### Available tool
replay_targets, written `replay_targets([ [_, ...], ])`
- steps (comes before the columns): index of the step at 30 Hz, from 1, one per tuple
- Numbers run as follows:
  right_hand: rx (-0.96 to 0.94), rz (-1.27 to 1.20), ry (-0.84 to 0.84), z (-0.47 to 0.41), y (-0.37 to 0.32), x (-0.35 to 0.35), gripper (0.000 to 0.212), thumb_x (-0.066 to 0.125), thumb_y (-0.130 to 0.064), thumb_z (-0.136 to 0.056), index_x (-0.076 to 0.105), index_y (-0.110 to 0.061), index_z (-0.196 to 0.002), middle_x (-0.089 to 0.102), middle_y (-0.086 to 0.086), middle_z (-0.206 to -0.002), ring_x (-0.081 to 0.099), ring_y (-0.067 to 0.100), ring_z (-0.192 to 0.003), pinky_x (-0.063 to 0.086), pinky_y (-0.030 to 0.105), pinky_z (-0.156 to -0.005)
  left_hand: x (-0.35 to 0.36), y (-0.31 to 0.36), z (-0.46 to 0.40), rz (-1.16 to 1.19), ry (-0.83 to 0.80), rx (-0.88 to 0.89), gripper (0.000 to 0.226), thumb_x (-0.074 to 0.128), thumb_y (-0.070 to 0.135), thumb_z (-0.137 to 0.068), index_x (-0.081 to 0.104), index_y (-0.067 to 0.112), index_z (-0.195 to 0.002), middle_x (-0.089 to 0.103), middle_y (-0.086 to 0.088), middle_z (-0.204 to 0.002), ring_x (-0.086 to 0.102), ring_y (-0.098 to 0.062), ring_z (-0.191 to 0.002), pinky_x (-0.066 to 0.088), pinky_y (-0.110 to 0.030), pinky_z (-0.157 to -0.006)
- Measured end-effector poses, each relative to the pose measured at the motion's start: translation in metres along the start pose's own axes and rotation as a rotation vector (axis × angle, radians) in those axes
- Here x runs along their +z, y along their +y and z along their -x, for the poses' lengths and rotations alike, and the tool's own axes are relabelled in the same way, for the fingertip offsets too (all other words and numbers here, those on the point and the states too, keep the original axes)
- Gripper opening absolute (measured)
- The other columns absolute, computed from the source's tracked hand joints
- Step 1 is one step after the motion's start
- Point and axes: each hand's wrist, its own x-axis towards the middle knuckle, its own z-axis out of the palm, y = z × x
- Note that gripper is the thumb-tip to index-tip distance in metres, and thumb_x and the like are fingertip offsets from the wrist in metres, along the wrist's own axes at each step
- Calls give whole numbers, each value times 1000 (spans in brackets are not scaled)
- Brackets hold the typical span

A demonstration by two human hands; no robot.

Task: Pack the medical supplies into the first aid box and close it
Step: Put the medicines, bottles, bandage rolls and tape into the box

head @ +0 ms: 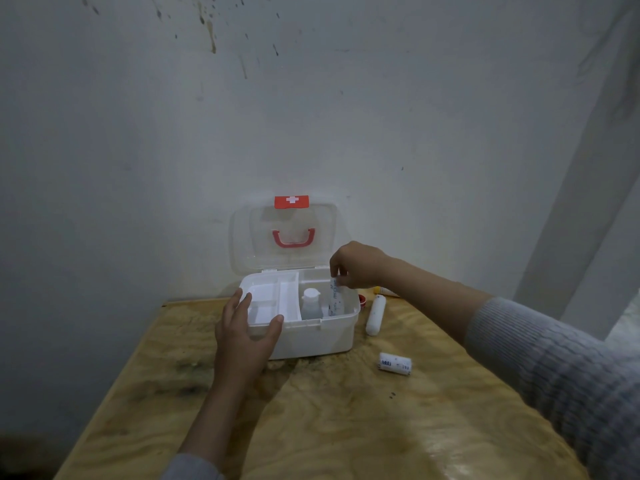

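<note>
A white first aid box point(322, 336) stands open on the wooden table point(339, 420), its clear lid point(242, 244) with red handle upright against the wall. Inside sit a white tray insert point(266, 303) on the left and a small clear bottle point(310, 303) in the middle. My left hand point(244, 336) rests against the box's front left corner, fingers spread over the rim. My right hand point(356, 266) pinches a wrapped bandage roll point(335, 299) standing upright in the box's right side. A long white roll point(375, 315) and a short wrapped bandage roll point(395, 364) lie on the table to the right.
A red cap point(362, 301) and a yellowish item point(381, 291) lie behind the box's right end, partly hidden by my right arm. The wall rises straight behind the box. The table's left edge drops off near the box.
</note>
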Motion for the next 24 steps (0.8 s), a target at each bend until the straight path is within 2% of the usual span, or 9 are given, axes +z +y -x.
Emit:
replay_targets([
  [4, -25, 14, 4, 1, -2, 3, 14, 68, -17, -81, 71, -9, -92, 70, 6, -92, 54, 15, -76, 56, 35, -71, 0, 1, 0, 0, 1, -3, 69, 66, 44, -78, 40, 21, -138, 29, 4, -152, 28, -24, -136, 38, -48, -101],
  [8, -46, -20, 64, -1, -4, 2, 12, 66, -15, -82, 72, -9, -92, 71, 6, -92, 63, 20, -83, 57, 38, -73, 0, 1, 0, -14, -2, -3, 69, 66, 45, -78, 40, 21, -138, 29, 3, -153, 28, -24, -136, 38, -49, -102],
  [16, -59, -39, 125, 0, -4, 13, 19, 61, -18, -86, 69, -10, -102, 67, 7, -102, 60, 21, -92, 54, 35, -73, 0, 1, 0, -15, 0, 0, 69, 66, 45, -78, 40, 23, -137, 29, 5, -152, 28, -24, -136, 38, -48, -102],
  [20, -36, -138, 221, 4, 11, 9, 24, 63, -22, -86, 67, -11, -107, 66, 7, -103, 52, 12, -79, 48, 28, -70, 0, 2, 1, -1, 1, -5, 69, 66, 44, -78, 40, 22, -138, 29, 4, -152, 27, -23, -137, 37, -48, -102],
  [24, 48, -194, 314, 17, 37, 9, 21, 60, -22, -88, 68, -9, -104, 67, 10, -100, 59, 18, -82, 51, 33, -74, -1, 2, 1, 8, 5, 1, 68, 67, 43, -79, 41, 21, -138, 29, 4, -152, 27, -23, -137, 37, -47, -103],
])
